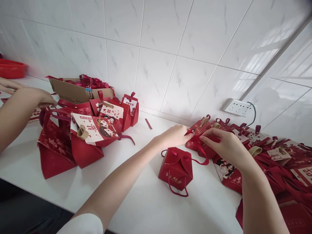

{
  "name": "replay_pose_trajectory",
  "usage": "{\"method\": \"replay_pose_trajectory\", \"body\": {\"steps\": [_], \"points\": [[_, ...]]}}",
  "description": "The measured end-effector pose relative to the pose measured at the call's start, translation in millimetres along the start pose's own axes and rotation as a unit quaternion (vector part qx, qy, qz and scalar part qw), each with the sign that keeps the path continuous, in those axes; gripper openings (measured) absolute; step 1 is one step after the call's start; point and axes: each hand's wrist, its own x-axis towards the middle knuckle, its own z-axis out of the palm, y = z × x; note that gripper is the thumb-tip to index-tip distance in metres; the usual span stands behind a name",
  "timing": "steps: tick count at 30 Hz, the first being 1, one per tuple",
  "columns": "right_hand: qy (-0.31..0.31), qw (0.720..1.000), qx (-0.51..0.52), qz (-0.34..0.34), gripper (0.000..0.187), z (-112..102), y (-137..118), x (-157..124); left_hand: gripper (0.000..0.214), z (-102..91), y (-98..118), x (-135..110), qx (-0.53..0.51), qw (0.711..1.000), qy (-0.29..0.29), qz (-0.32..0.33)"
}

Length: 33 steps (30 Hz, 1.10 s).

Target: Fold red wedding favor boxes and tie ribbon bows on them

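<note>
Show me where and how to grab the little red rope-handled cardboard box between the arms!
Probably pinch the little red rope-handled cardboard box by its left and right sides, coming from the near side: it stands upright, its edges look stiff, and its twisted red rope handle droops down the front.

Spreads as a smooth white tabletop (136, 182); bears a red paper box with cord handles (174, 167), clustered red paper gift boxes (89, 153), a brown cardboard carton (70, 91), a thin red strip (148, 123).
</note>
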Motion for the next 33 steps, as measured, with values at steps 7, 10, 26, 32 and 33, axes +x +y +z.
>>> {"method": "replay_pose_trajectory", "body": {"steps": [7, 10, 26, 32, 33], "points": [[-0.033, 0.994, 0.029, -0.099, 0.029, 3, -22, -11, 0.032, -1.5, 0, 3, -0.08, 0.996, 0.029, -0.009], [-0.056, 0.991, 0.031, -0.118, 0.039, 1, -22, -11, 0.033, -3.8, 1, 1, -0.071, 0.997, 0.029, -0.003], [0.005, 0.995, 0.092, -0.045, 0.026, 15, -6, 3, 0.038, -7.3, 9, -4, -0.071, 0.997, 0.019, 0.003], [0.026, 0.997, -0.027, -0.063, 0.025, 39, -15, 10, 0.028, -8.6, 7, 0, -0.019, 1.0, 0.008, 0.021], [0.032, 0.995, -0.062, -0.07, 0.023, 47, -16, 12, 0.027, -9.5, 5, 0, 0.009, 1.0, 0.003, 0.016]]}}
